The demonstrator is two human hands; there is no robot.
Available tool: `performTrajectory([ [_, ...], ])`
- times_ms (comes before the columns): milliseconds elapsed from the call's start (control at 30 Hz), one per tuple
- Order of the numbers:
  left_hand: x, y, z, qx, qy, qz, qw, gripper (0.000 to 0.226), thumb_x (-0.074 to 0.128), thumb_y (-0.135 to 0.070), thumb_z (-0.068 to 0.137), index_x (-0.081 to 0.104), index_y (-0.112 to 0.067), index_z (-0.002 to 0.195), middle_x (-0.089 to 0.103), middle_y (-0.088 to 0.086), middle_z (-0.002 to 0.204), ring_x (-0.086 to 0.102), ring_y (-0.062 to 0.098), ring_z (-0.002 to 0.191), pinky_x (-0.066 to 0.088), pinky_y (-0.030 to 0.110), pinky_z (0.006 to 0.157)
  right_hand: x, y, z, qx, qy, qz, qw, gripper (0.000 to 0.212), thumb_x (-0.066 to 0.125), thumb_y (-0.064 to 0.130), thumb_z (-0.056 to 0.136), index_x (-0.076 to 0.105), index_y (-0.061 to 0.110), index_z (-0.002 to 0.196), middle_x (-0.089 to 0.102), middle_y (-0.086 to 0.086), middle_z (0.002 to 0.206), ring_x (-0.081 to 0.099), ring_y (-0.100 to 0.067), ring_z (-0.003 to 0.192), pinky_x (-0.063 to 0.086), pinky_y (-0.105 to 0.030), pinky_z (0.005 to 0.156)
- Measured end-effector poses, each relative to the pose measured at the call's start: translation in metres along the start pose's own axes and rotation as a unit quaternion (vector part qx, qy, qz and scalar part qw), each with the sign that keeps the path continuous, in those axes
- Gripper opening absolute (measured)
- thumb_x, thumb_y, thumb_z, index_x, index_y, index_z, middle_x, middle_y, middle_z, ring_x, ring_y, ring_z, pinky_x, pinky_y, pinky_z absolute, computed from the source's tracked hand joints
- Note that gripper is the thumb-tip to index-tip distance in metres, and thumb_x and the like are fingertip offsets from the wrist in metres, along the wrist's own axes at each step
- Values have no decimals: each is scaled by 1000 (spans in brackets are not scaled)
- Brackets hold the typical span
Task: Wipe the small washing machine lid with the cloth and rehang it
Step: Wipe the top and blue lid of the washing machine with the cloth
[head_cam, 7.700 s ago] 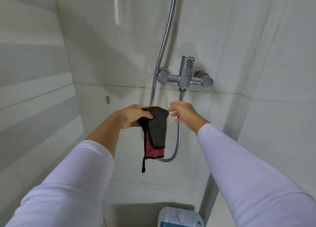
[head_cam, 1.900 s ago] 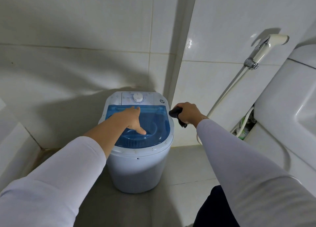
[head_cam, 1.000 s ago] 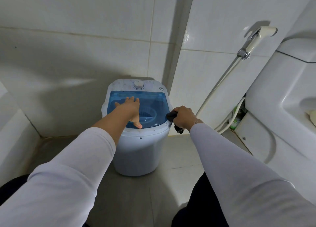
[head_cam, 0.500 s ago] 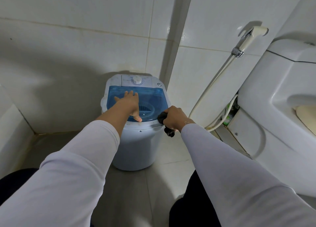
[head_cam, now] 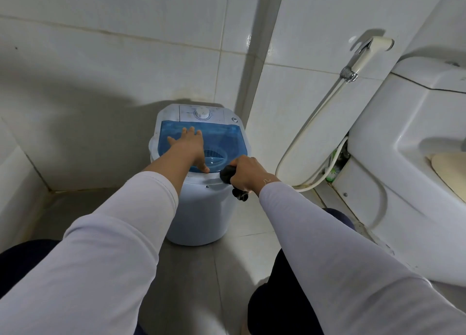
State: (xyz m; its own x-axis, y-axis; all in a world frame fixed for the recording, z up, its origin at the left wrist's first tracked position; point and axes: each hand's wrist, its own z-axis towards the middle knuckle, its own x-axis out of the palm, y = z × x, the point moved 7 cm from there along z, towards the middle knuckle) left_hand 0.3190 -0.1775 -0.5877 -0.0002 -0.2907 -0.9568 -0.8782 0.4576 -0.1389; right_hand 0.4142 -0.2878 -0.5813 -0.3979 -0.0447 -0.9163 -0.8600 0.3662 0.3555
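A small white washing machine (head_cam: 201, 216) stands on the floor in the tiled corner, topped by a translucent blue lid (head_cam: 227, 135) and a white dial (head_cam: 202, 113) at the back. My left hand (head_cam: 187, 145) lies flat on the lid with fingers spread. My right hand (head_cam: 245, 172) grips a bunched dark cloth (head_cam: 227, 174) against the machine's front right rim, and a bit of the cloth hangs out below the fist.
A white toilet (head_cam: 403, 158) fills the right side. A bidet sprayer (head_cam: 365, 55) hangs on the wall with its hose (head_cam: 302, 138) looping down beside the machine. Tiled walls close in behind and left. Grey floor tiles (head_cam: 196, 271) lie in front.
Since 7.7 s ago the cloth left the shower tap and went to my right hand. Over the last second the view pulled back, and my right hand brought the cloth along the rim toward the front.
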Motion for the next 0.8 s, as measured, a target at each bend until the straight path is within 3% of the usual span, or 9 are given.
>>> performTrajectory([
  [133,0,3,-6,-7,-18,-31,999,114,75,-44,74,-2,-11,151,-8,9,161,-9,29,148,5,60,115,-2,-3,2,-37,58,-54,996,34,51,5,83,65,17,112,65,-10,111,59,-26,99,52,-34,88],
  [300,15,18,-23,-45,-75,-167,982,112,67,-56,76,-7,-16,151,-13,5,161,-13,25,148,4,66,113,-48,-10,10,-82,50,-105,990,45,48,2,81,64,27,116,64,-7,119,56,-26,104,50,-35,93],
  [400,31,21,-48,-89,-188,-278,938,115,66,-58,75,-13,-20,150,-18,3,160,-16,23,148,2,67,111,-70,-6,20,-130,43,-168,976,39,51,7,84,62,26,117,63,-6,119,55,-28,111,45,-35,94],
  [500,58,17,-78,-152,-294,-393,858,123,72,-55,70,-16,-22,149,-16,4,160,-15,23,148,0,68,110,-79,2,29,-186,52,-205,960,40,48,4,84,61,26,114,63,-5,117,55,-27,110,42,-30,88],
  [633,95,5,-86,-238,-293,-498,780,135,77,-56,62,-20,-19,148,-18,5,160,-15,22,148,-1,66,111,-73,25,34,-295,70,-253,919,48,45,-4,80,61,25,115,55,-2,103,53,-26,106,43,-30,84],
  [800,112,-1,-79,-276,-275,-519,760,138,75,-62,60,-21,-14,147,-17,1,160,-15,17,148,0,62,113,-51,51,32,-469,64,-312,824,49,53,-2,82,63,29,119,56,-3,117,53,-24,107,49,-38,86],
])
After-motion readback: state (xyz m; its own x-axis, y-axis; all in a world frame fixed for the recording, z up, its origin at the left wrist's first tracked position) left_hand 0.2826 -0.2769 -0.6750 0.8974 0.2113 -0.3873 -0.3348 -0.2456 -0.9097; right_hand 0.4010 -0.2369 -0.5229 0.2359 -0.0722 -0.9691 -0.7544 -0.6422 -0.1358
